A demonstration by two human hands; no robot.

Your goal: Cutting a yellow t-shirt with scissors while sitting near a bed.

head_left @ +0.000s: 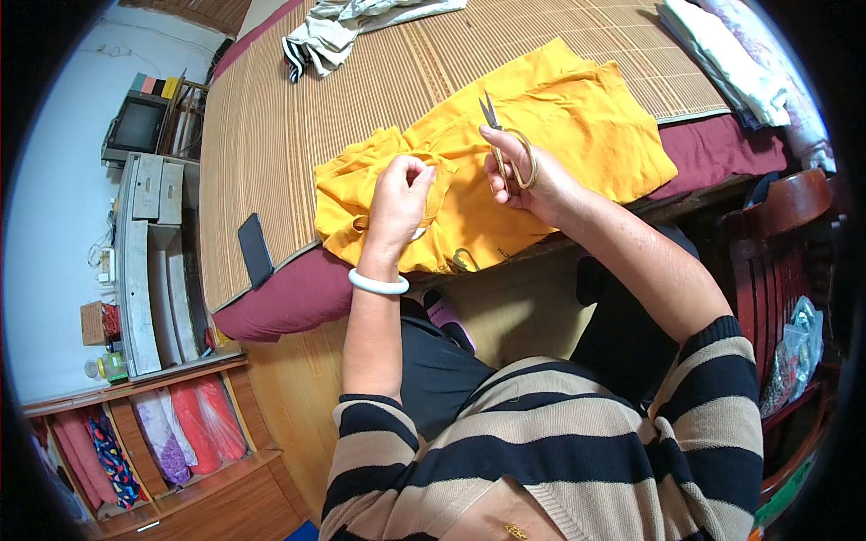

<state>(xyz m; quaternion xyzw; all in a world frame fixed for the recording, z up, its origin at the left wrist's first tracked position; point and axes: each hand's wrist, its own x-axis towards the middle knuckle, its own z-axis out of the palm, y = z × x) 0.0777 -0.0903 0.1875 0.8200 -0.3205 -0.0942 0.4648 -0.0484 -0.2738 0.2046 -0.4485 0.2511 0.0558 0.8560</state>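
A yellow garment point(577, 126) lies spread and creased along the near edge of a bed. My right hand point(545, 187) grips a pair of scissors point(490, 111) above it, with fingers around the gold-coloured handles and the blades pointing up and away from me. The blade tips look slightly apart. Over the left part of the garment, my left hand point(400, 203) is closed in a pinch, a pale bangle on its wrist. Whatever sits between those fingertips is too small or hidden to make out. A bunched yellow fold lies just beside that hand.
A woven mat point(262, 135) covers the bed, above maroon bedding point(298, 302). A dark phone point(255, 250) lies near the left edge. Pale clothes point(338, 36) are at the back, folded cloths point(722, 59) at the far right. A wooden chair point(767, 270) stands on the right.
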